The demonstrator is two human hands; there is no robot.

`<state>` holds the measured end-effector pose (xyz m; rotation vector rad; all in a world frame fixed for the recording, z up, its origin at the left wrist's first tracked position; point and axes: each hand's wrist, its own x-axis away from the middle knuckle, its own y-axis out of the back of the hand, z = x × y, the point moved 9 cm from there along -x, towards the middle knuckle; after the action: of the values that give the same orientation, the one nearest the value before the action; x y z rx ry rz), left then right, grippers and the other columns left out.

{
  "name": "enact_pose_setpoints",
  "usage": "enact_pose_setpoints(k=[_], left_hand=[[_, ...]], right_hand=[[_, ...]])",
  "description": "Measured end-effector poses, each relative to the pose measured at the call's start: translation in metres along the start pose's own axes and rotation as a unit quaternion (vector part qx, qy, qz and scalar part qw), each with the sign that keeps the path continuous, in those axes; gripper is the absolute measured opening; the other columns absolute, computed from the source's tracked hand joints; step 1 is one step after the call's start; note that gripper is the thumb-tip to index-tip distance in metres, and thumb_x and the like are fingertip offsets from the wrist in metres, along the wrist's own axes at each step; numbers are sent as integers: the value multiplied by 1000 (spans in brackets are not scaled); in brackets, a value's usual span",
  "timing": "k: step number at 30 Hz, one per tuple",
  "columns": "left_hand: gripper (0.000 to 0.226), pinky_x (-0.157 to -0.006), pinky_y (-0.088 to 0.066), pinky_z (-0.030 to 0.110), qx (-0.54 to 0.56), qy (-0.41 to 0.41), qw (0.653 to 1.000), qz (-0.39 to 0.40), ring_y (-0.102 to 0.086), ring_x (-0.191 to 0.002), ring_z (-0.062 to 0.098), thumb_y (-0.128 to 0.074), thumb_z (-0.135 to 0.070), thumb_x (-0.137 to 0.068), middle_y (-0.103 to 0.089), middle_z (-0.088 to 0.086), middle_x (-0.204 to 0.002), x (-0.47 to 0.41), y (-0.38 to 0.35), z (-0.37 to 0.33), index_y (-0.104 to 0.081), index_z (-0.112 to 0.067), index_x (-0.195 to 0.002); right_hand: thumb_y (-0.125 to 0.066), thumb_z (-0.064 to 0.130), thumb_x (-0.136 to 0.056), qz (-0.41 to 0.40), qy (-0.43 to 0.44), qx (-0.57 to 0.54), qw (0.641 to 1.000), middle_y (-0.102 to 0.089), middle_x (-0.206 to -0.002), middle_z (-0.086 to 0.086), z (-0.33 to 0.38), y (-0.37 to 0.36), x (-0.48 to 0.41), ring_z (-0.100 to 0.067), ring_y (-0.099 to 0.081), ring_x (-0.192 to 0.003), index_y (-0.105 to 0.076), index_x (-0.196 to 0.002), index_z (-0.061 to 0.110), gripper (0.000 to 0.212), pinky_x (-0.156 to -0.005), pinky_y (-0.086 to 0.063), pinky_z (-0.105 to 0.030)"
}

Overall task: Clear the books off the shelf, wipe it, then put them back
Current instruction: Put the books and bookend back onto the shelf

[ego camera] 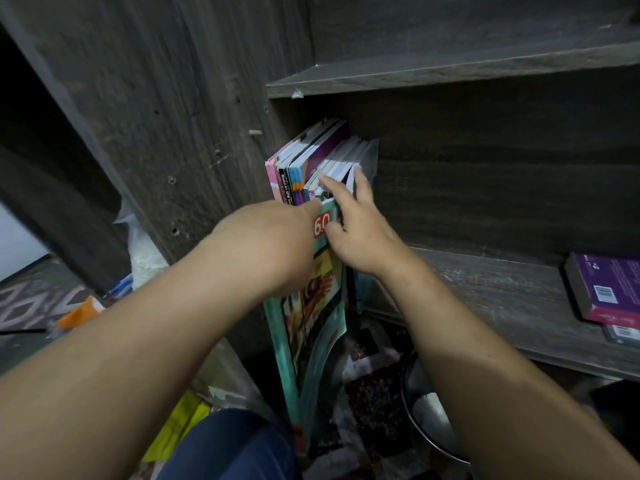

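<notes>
A row of books [311,161] stands upright at the left end of a dark wooden shelf [485,282], leaning against the side panel. A teal book [318,306] with a colourful cover sticks far out of the row toward me. My left hand [277,237] grips this teal book near its top, fingers hidden behind the cover. My right hand [356,220] rests on the books just to its right, with the fingers spread over their top edges and the thumb against the teal cover.
A purple book [609,289] lies flat on another at the shelf's right end. Another shelf board [450,71] runs above. Below are a round metal bowl [426,410], a patterned floor, a plastic bag [145,251] and yellow paper [180,424].
</notes>
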<state>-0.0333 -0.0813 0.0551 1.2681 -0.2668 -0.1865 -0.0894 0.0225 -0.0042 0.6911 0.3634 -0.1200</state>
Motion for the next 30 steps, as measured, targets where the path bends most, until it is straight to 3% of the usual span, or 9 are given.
enact_pose_setpoints(k=[2,7,11,16,19,21,24,27,30], left_hand=[[83,-82,-44,33,-30,2,999,18,-52,-117,28,-55,-22,-92,-47,11,-138,4,2,3,-1,-31,-154],[85,-79,-42,32,-66,6,996,52,-52,-118,28,-56,-17,-90,-45,12,-141,7,-3,7,-2,-25,-155],[84,-76,-42,32,-65,14,996,54,-55,-113,27,-55,-17,-91,-49,9,-137,9,-1,14,-2,-30,-155],[75,-74,-38,27,-73,-8,996,46,-54,-112,23,-51,-24,-94,-51,4,-136,16,10,12,-7,-30,-154],[65,-72,-39,26,-77,-16,996,45,-54,-97,20,-51,-24,-94,-56,1,-127,18,18,7,-20,-31,-151],[60,-72,-40,26,-87,-18,995,45,-52,-92,19,-50,-23,-94,-57,0,-125,16,21,6,-27,-29,-149],[60,-73,-42,25,-93,-24,995,36,-51,-89,18,-50,-23,-94,-57,1,-126,12,25,6,-27,-29,-149],[70,-78,-40,24,-105,-44,993,39,-53,-110,19,-50,-23,-96,-49,-1,-139,10,29,7,-11,-37,-153],[73,-85,-39,24,-125,-69,988,65,-49,-117,16,-51,-26,-97,-43,-6,-145,12,31,6,-6,-45,-151]], right_hand=[[-50,22,-88,-20,11,62,998,10,-161,-5,9,0,-3,-37,-18,-143,-27,-147,41,66,-109,-35,-45],[-55,35,-83,-25,-1,182,983,1,-160,-10,12,-5,-10,-44,-29,-135,-18,-147,47,75,-101,-41,-51],[-54,31,-82,-56,-10,147,988,-9,-158,-10,12,4,-12,-44,-43,-124,-35,-137,44,60,-89,-47,-45],[-52,36,-90,-95,-10,68,993,-22,-154,-9,2,21,-14,-36,-45,-126,-48,-126,34,36,-93,-41,-40],[-60,50,-86,-146,-17,52,988,-31,-148,-5,-3,29,-12,-29,-51,-119,-55,-115,31,35,-90,-45,-38],[-69,40,-83,-165,-16,63,984,-34,-146,-4,-7,31,-12,-29,-53,-117,-56,-112,29,34,-90,-48,-39],[-74,24,-78,-165,-21,32,985,-33,-150,-3,-14,33,-14,-28,-46,-128,-60,-110,27,35,-100,-43,-39],[-76,19,-78,-152,-26,21,988,-20,-158,-3,-17,36,-16,-24,-31,-140,-64,-113,29,39,-108,-33,-37],[-74,20,-81,-124,-11,25,992,-12,-161,0,-16,34,-20,-21,-24,-144,-64,-121,36,44,-111,-28,-32]])
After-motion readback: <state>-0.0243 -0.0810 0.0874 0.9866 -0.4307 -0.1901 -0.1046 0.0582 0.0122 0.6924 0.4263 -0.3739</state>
